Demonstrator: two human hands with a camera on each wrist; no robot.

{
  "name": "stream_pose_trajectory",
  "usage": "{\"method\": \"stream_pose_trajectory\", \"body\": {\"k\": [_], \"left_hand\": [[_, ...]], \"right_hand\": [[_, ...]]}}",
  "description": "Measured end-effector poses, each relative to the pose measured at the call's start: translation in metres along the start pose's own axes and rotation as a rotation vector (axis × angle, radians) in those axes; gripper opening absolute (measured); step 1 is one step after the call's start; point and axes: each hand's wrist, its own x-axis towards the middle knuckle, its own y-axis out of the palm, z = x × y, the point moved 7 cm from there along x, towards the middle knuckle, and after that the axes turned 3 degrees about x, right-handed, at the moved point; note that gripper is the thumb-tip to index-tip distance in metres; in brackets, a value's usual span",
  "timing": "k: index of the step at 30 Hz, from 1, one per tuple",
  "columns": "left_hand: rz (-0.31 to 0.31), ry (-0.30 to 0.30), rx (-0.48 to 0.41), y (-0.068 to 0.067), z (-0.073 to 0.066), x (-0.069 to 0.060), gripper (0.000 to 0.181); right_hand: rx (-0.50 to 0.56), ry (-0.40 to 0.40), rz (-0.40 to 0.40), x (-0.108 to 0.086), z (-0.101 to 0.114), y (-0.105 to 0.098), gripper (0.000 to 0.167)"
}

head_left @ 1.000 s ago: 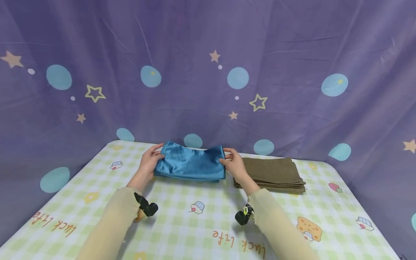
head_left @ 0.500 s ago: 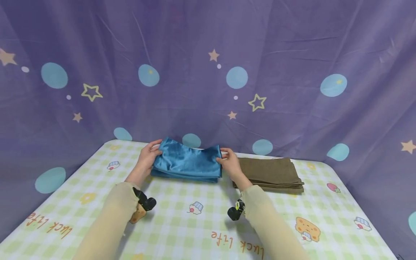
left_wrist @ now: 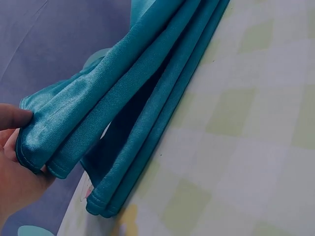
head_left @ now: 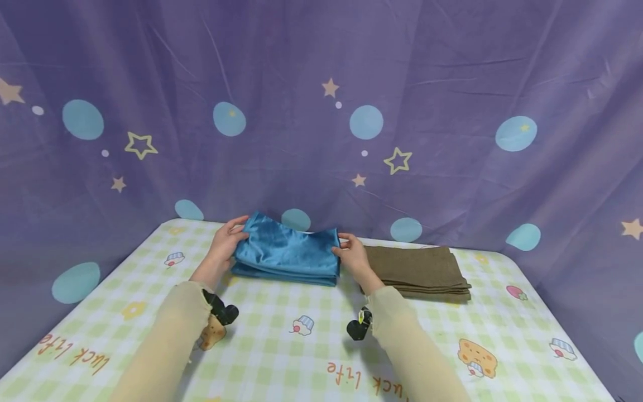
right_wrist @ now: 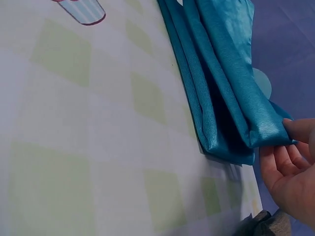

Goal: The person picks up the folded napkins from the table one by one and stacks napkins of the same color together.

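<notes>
A shiny blue cloth (head_left: 288, 251), folded into several layers, sits toward the back of the table. My left hand (head_left: 225, 245) pinches its left end between thumb and fingers. At the opposite end my right hand (head_left: 354, 257) grips the cloth the same way. In the left wrist view the upper layers of the blue cloth (left_wrist: 74, 123) are raised off the lower folds, leaving a gap. The right wrist view shows the thumb over the top layer of the blue cloth (right_wrist: 266, 128) and the fingers beneath; the lower folds lie on the table.
A folded brown cloth (head_left: 417, 268) lies to the right, close beside my right hand. Beneath everything is a table with a green-and-white checked cover (head_left: 261, 335). A purple curtain (head_left: 301, 84) with stars and dots hangs behind the table's back edge.
Both hands and the blue cloth have shifted slightly left in the head view. The cloth's upper layers remain held up at both ends, and the brown cloth lies as before.
</notes>
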Motion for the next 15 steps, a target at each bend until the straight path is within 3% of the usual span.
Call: {"method": "stream_pose_trajectory", "body": {"k": [6, 15], "left_hand": [[0.033, -0.012, -0.02, 0.006, 0.009, 0.0, 0.053], [0.003, -0.051, -0.033, 0.001, 0.026, 0.005, 0.054]], "right_hand": [[0.014, 0.04, 0.018, 0.002, -0.009, 0.002, 0.043], [-0.007, 0.056, 0.056, 0.003, -0.02, 0.008, 0.045]]}}
